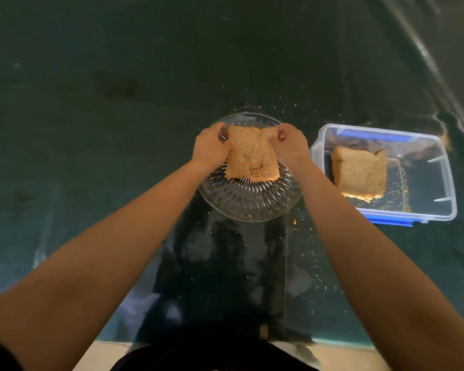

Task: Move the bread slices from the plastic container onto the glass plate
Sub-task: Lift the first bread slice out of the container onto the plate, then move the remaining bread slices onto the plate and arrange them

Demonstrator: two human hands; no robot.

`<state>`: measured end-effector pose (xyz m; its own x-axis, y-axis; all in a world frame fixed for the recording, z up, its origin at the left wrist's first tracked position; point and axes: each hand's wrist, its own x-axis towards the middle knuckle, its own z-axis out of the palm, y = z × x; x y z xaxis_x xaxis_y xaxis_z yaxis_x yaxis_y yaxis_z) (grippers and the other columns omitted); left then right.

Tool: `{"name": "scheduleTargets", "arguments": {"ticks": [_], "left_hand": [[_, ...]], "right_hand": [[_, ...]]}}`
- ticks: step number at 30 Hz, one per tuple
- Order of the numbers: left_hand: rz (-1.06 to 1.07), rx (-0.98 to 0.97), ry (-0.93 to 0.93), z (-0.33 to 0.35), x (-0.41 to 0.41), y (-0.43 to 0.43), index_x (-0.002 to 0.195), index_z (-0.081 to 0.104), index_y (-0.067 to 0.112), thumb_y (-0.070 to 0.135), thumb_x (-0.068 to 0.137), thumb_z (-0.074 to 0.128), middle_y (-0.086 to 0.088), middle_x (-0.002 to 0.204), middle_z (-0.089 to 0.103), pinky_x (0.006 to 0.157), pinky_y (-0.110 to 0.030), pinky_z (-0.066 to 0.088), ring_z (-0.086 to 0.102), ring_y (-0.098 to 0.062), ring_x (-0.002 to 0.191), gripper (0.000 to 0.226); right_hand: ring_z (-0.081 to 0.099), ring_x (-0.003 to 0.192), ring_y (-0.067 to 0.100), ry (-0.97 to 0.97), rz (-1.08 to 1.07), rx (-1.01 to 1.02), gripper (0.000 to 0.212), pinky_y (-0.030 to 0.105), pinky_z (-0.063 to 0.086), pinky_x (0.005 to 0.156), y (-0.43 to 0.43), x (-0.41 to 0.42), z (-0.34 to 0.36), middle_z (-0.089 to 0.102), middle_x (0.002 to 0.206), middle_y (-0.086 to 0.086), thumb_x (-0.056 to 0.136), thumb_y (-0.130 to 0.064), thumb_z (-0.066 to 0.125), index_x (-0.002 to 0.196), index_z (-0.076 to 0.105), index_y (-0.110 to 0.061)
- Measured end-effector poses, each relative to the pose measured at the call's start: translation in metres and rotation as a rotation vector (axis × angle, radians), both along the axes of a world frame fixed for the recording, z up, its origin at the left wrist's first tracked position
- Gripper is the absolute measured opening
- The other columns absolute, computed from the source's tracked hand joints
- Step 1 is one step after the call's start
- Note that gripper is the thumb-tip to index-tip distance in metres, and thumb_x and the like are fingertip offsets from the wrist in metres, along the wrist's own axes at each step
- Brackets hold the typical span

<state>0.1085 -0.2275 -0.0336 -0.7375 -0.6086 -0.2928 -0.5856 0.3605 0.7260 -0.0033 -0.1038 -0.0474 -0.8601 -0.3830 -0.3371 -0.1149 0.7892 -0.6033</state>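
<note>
Container (423, 210) right of plate (241, 207), bread (359, 172) inside.

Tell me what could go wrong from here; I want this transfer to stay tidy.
Both hands, left and right, pinch the bread slice only by its far corners, so it could tear or sag as it is lowered. It hangs toward the far side of the glass plate, so it might land partly over the rim. Reaching for the bread in the plastic container may shed more crumbs.
</note>
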Motion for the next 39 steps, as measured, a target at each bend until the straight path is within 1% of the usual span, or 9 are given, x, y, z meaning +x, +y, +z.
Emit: {"name": "scheduleTargets", "arguments": {"ticks": [1,4,6,7,9,15,22,27,39], "left_hand": [[0.000,-0.005,0.000,0.003,0.000,0.000,0.111,0.061,0.008,0.012,0.087,0.054,-0.010,0.103,0.068,0.083,-0.029,0.044,0.060,-0.025,0.096,0.025],[-0.011,-0.027,-0.021,0.011,0.000,-0.001,0.087,0.060,0.022,0.014,0.090,0.049,0.014,0.072,0.046,0.072,-0.026,0.037,0.047,-0.018,0.086,0.014],[-0.032,-0.030,-0.052,0.018,-0.001,-0.001,0.084,0.059,0.024,0.017,0.091,0.048,0.009,0.081,0.056,0.073,-0.025,0.035,0.050,-0.021,0.092,0.015],[-0.040,-0.029,-0.052,0.021,-0.002,0.000,0.101,0.062,0.017,0.020,0.091,0.047,-0.001,0.102,0.064,0.083,-0.027,0.039,0.054,-0.025,0.104,0.018],[-0.022,-0.024,-0.081,0.031,-0.005,0.004,0.132,0.048,0.010,0.025,0.092,0.047,-0.013,0.136,0.053,0.103,-0.032,0.037,0.048,-0.027,0.126,0.043],[-0.060,0.005,-0.138,0.063,-0.018,0.026,0.140,0.038,0.011,0.034,0.093,0.045,-0.011,0.144,0.045,0.106,-0.035,0.036,0.046,-0.028,0.129,0.052],[-0.045,0.094,-0.049,0.091,-0.035,0.077,0.136,0.042,0.011,0.030,0.095,0.043,-0.010,0.141,0.047,0.106,-0.042,0.042,0.048,-0.026,0.126,0.046],[-0.043,0.186,0.003,0.104,-0.053,0.120,0.119,0.055,0.013,0.030,0.096,0.041,-0.002,0.102,0.054,0.088,-0.037,0.050,0.053,-0.019,0.098,0.031],[-0.044,0.321,-0.057,0.068,-0.115,0.199,0.108,0.060,0.014,0.028,0.095,0.044,-0.007,0.114,0.054,0.089,-0.038,0.048,0.053,-0.021,0.106,0.024]], "right_hand": [[0.051,0.067,0.013,0.003,0.034,0.005,0.009,0.010,0.033,0.053,0.000,0.000,0.003,0.059,0.085,0.003,0.091,-0.018,0.051,0.093,0.060,-0.017],[0.058,0.106,0.027,-0.009,0.092,0.005,0.044,0.026,0.047,0.089,0.005,0.000,0.012,0.054,0.132,0.014,0.091,-0.020,0.055,0.132,0.046,-0.009],[0.047,0.128,0.032,-0.009,0.140,0.023,0.057,0.035,0.040,0.105,0.008,-0.001,0.021,0.041,0.146,0.014,0.090,-0.024,0.057,0.141,0.035,-0.010],[0.043,0.132,0.032,-0.012,0.164,0.023,0.062,0.036,0.037,0.107,0.011,-0.002,0.026,0.037,0.148,0.014,0.089,-0.025,0.059,0.143,0.032,-0.010],[0.042,0.133,0.032,-0.027,0.202,0.025,0.066,0.036,0.036,0.108,0.017,-0.006,0.037,0.036,0.149,0.015,0.088,-0.028,0.061,0.144,0.031,-0.010],[0.047,0.128,0.025,-0.143,0.194,-0.119,0.061,0.033,0.042,0.101,0.047,-0.019,0.073,0.044,0.145,0.012,0.086,-0.029,0.065,0.139,0.041,-0.011],[0.055,0.114,0.022,-0.169,0.183,-0.182,0.052,0.034,0.048,0.097,0.099,-0.039,0.099,0.051,0.138,0.009,0.088,-0.029,0.062,0.135,0.047,-0.012],[0.056,0.103,0.017,-0.149,0.169,-0.214,0.049,0.025,0.049,0.080,0.137,-0.056,0.103,0.055,0.132,0.008,0.087,-0.032,0.061,0.131,0.049,-0.014],[0.059,0.116,0.026,-0.305,0.060,-0.189,0.048,0.039,0.051,0.098,0.223,-0.107,0.083,0.058,0.130,0.012,0.090,-0.026,0.060,0.131,0.050,-0.005]]}}
